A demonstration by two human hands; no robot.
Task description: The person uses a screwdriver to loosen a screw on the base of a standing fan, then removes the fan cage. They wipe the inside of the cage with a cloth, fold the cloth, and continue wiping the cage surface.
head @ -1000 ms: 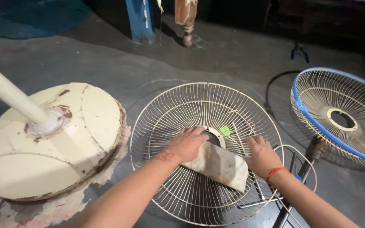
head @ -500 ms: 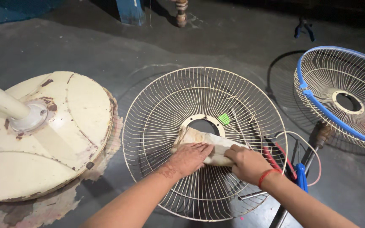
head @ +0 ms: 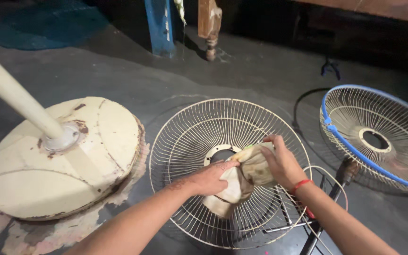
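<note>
Wiping step, it seemed: a grubby cloth (head: 242, 182) was bunched above the wire fan guard (head: 190, 137), gripped closed-fisted by left hand (head: 211, 178) and right hand (head: 282, 163) (probably refolded, then pressed down again).

Two wire fan guards: one cream (head: 199, 127), one blue-rimmed (head: 378, 137). One round fan base (head: 62, 160) with pole (head: 15, 94). One cloth (head: 242, 182). Two hands (head: 211, 179) (head: 282, 163). Possibly two furniture legs (head: 161, 26) (head: 208, 28), dimly lit.

You have no packages, signs or screens in view. The only possible label is a small pale patch on the blue post (head: 162, 26) at far centre, too blurred to confirm.
</note>
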